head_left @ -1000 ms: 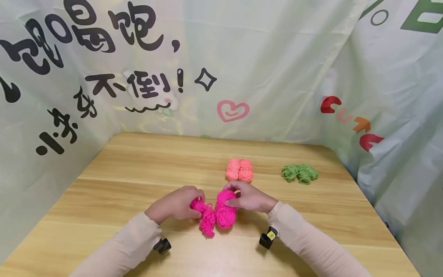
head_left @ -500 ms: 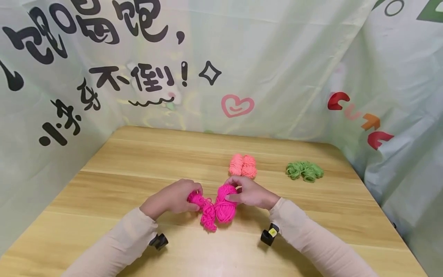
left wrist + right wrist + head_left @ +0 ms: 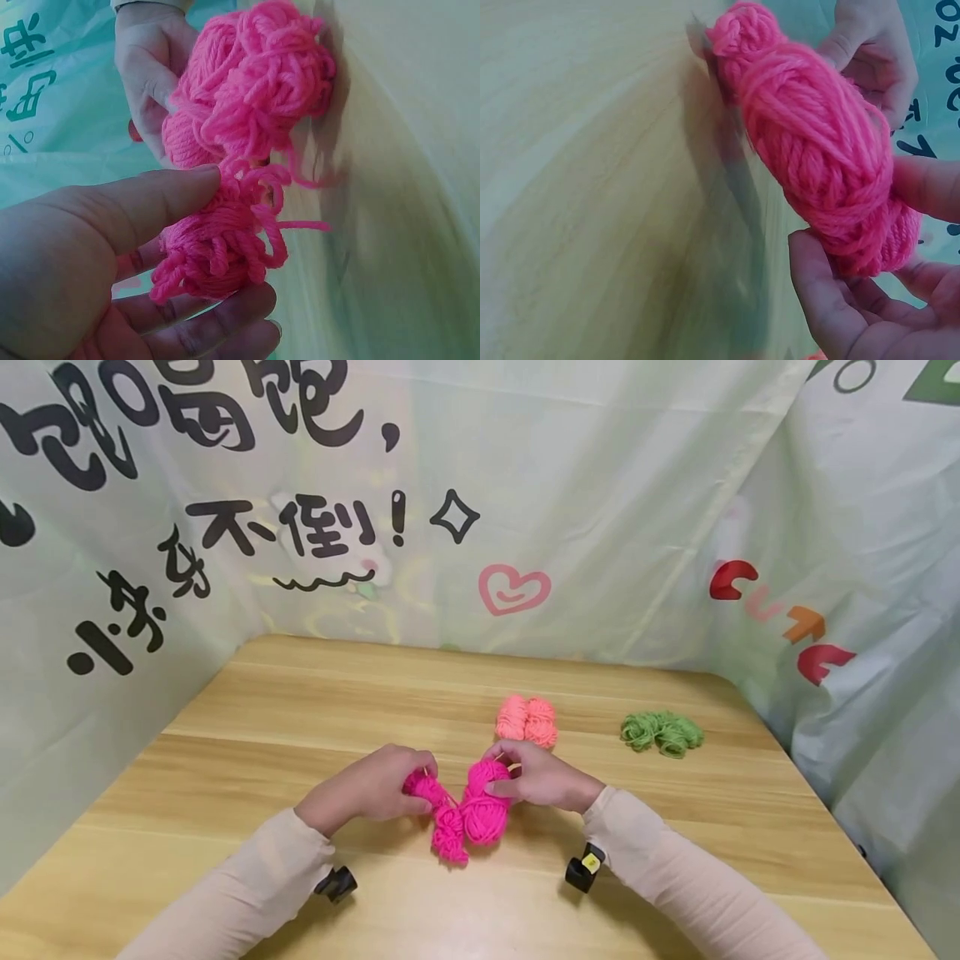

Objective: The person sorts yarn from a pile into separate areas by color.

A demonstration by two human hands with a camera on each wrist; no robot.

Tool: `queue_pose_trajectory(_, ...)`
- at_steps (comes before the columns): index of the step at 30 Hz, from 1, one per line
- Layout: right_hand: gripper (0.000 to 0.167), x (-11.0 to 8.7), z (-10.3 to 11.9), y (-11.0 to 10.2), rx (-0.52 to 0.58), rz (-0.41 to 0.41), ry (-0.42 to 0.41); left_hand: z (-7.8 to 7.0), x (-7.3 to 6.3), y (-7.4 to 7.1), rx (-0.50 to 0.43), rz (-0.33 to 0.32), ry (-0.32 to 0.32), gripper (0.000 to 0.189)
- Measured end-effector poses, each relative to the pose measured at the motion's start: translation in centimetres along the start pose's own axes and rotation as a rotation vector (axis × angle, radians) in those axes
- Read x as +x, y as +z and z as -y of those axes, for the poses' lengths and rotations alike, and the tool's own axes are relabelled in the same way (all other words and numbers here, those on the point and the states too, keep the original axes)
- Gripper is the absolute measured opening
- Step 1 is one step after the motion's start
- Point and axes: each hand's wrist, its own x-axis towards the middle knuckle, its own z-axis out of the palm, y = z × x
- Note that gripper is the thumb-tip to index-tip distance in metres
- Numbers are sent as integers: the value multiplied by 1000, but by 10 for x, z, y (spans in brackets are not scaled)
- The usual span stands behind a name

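Observation:
Two bundles of bright pink yarn lie side by side in the middle of the head view. My left hand (image 3: 366, 787) pinches the upper end of the thinner, looser yarn bundle (image 3: 448, 835) between thumb and fingers. In the left wrist view, small loops and a loose strand stick out of this bundle (image 3: 217, 255). The plumper, oval yarn skein (image 3: 486, 814) is held at its upper end by my right hand (image 3: 553, 779). Seen from the right wrist, thumb and fingers grip one end of the skein (image 3: 817, 142), and its other end reaches toward the table. The bundles overlap in both wrist views.
Just behind my right hand lies a coral yarn skein (image 3: 527, 720) in two lobes. Green yarn (image 3: 662, 732) rests farther right on the wooden table (image 3: 315, 693). A printed cloth curtain (image 3: 600, 510) stands along the table's back and sides.
My left hand has moved slightly left with the upper end of the thinner bundle. Both hands keep their hold on the pink yarn. The head view has shifted a little.

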Motion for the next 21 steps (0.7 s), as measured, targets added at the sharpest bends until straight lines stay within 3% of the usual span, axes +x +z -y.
queue_pose_trajectory(14, 25, 1, 7, -3, -5, 1, 1, 0, -4, -7, -30, -26, 1, 28)
queue_pose_trajectory(21, 25, 5, 10, -5, 20, 11, 10, 6, -4, -6, -1, -38, 13, 25)
